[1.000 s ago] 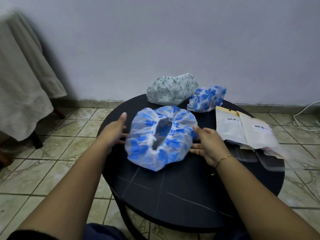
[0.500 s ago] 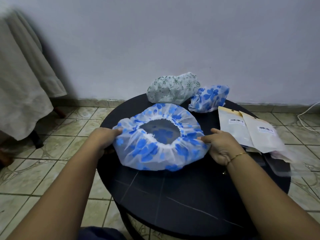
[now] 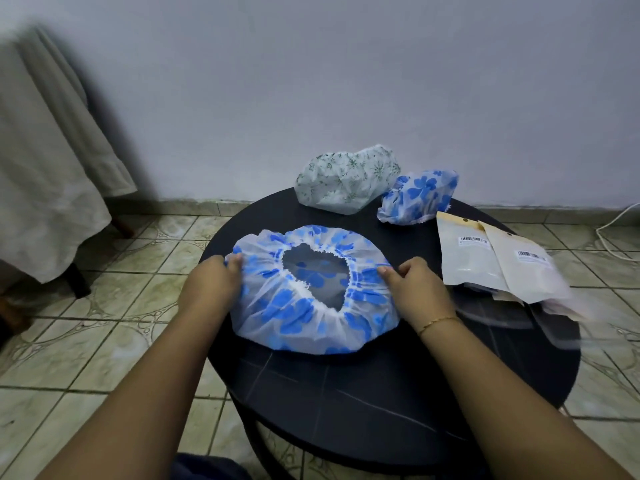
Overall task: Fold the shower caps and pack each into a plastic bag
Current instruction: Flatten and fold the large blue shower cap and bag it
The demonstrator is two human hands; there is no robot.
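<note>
A white shower cap with blue flowers (image 3: 294, 313) lies spread out, opening upward, on the round black table (image 3: 381, 393). My left hand (image 3: 213, 284) pinches its left edge with curled fingers. My right hand (image 3: 415, 285) pinches the right side near the elastic rim. A second blue-flowered cap (image 3: 417, 197) and a white cap with green print (image 3: 346, 183) sit bunched at the table's far side. Plastic bags (image 3: 498, 261) with barcode labels lie fanned on the right.
The table stands on a tiled floor (image 3: 104, 323) close to a pale wall. A cloth-draped piece of furniture (image 3: 45, 188) is at the left. A white cable (image 3: 616, 223) lies on the floor at far right.
The cap was narrow and puffed up between my hands a second ago. My hands have pulled apart, stretching it wide and flat, and its opening has widened.
</note>
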